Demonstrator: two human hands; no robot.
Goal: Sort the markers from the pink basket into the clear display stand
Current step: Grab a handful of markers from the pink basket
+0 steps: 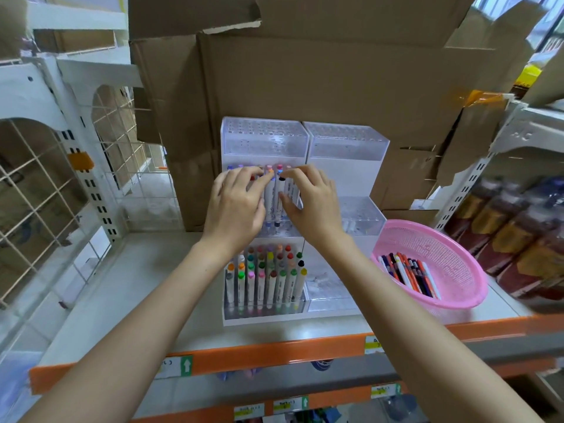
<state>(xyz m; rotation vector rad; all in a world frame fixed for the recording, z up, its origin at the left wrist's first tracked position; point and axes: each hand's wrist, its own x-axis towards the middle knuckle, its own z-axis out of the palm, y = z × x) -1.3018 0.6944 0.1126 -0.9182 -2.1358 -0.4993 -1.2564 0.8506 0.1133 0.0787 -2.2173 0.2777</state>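
At the middle tier of the clear stand, the right hand pinches a black-capped marker. The left hand lays bent fingers on neighbouring caps; its grip is unclear. More markers lie in the pink basket beside the stand.

Shop: price-tagged shelf, stock cartons

Walled behind, open to the left and front.
Boxes close off the rear right behind the stand; the basket sits just beside its right side, a slotted post behind that. Bare shelf runs left to the wire grid and along the front edge. The left hand and right hand crowd the markers on the middle tier.
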